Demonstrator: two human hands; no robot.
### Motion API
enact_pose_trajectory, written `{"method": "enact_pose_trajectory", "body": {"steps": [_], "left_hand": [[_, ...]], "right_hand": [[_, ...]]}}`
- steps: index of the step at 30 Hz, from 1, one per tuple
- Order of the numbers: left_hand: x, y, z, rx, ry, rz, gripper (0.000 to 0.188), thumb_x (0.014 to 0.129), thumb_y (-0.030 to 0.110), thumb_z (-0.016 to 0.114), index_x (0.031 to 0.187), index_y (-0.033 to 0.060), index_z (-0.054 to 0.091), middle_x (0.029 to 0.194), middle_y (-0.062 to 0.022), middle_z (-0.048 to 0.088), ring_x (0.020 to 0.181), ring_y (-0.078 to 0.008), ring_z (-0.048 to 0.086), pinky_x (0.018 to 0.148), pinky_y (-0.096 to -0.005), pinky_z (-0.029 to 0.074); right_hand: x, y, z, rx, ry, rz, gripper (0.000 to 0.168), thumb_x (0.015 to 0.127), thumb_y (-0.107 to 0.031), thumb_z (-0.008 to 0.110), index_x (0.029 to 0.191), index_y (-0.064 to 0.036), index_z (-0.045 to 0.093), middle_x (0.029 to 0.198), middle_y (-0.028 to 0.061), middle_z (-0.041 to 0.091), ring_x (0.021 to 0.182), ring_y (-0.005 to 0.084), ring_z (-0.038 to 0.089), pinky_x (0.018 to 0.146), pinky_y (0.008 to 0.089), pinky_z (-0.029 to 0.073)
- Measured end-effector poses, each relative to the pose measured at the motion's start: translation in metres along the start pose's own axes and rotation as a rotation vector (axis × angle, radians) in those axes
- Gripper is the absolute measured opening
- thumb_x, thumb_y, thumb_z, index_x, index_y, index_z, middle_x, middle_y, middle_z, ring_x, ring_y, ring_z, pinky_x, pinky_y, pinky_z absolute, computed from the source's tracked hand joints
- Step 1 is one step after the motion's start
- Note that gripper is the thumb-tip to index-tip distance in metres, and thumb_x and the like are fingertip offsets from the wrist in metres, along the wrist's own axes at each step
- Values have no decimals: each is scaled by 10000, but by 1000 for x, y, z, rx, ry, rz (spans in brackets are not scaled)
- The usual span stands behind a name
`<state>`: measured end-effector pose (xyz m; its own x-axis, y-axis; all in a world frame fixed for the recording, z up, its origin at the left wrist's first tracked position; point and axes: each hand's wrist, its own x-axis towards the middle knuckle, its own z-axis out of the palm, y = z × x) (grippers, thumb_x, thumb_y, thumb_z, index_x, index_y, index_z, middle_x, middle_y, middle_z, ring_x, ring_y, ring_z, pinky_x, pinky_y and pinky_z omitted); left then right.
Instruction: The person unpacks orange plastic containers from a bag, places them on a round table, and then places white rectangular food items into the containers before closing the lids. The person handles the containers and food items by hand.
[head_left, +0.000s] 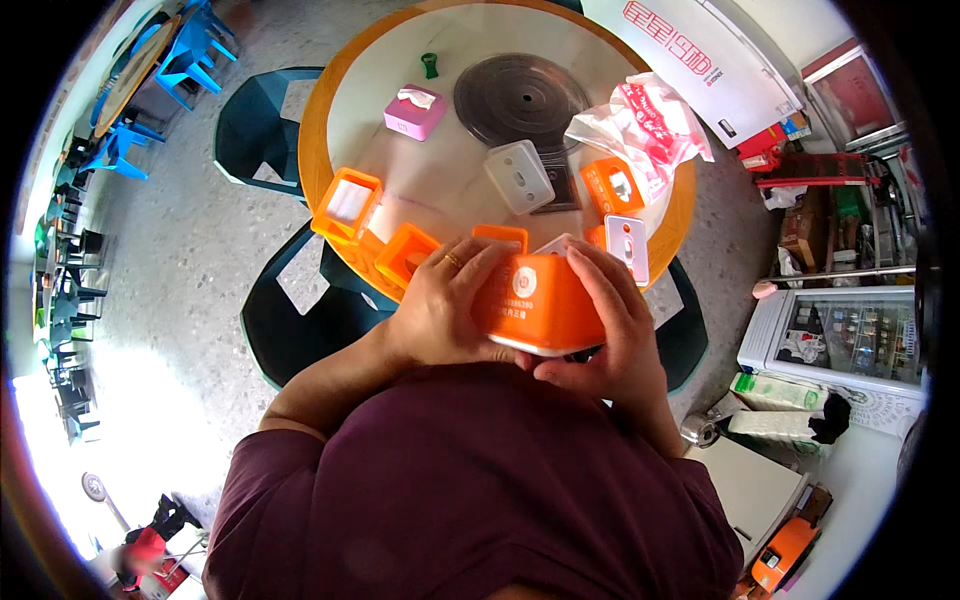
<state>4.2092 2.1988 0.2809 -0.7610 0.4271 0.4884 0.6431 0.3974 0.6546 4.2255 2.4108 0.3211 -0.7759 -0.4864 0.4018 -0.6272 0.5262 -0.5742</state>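
Observation:
Close to my body, my left hand (454, 300) and my right hand (619, 322) grip an orange plastic tissue box (551, 315) from both sides. Printed writing and a round mark show on its orange face; a white edge runs along the side nearest me. Beyond it on the round table (405, 176) are more orange boxes: an open one (347, 206) holding white tissue, an open one (407, 251) beside my left hand, and one partly hidden (501, 236) behind the held box. A white slotted lid (627, 247) leans near my right fingers, and a translucent slotted lid (520, 176) lies farther in.
A pink tissue box (415, 112), a green bottle-opener-like object (429, 65) and a dark round burner plate (521, 101) occupy the far tabletop. An orange box (613, 186) sits by a crumpled plastic bag (649, 135) at right. Dark chairs (300, 300) flank the table; a white freezer (697, 67) stands beyond.

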Motion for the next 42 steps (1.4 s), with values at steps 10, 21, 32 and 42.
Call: {"method": "enact_pose_trajectory", "body": {"steps": [10, 21, 32, 42], "left_hand": [[4, 4, -1, 52, -124, 46, 973, 474, 547, 769, 1174, -49, 450, 1109, -218, 518, 984, -370, 535, 838, -397, 445], [-16, -16, 6, -598, 60, -129, 1064, 530, 523, 788, 1288, -43, 301, 1240, -199, 394, 1140, -314, 415, 952, -386, 337], [-4, -1, 5, -79, 108, 22, 974, 454, 530, 808, 1147, -52, 448, 1043, -187, 494, 953, -334, 513, 841, -385, 421], [1, 16, 10, -26, 25, 48, 929, 459, 575, 784, 1082, -47, 485, 1009, -179, 509, 893, -326, 541, 796, -388, 451]], "right_hand": [[-12, 15, 14, -56, 195, -81, 793, 624, -475, 718, 1167, 38, 450, 1064, 206, 543, 956, 345, 557, 831, 412, 450], [-39, 27, 20, 563, 564, 170, 960, 677, -671, 562, 1258, 63, 349, 1167, 219, 487, 1050, 292, 525, 869, 386, 443], [-20, 12, -5, -271, 91, 37, 791, 665, -403, 724, 1278, -48, 373, 1260, 177, 436, 1169, 317, 440, 971, 437, 358], [-15, 13, 13, -4, -6, 10, 826, 520, -372, 806, 1173, -6, 455, 1076, 158, 544, 970, 324, 550, 824, 415, 459]]}}
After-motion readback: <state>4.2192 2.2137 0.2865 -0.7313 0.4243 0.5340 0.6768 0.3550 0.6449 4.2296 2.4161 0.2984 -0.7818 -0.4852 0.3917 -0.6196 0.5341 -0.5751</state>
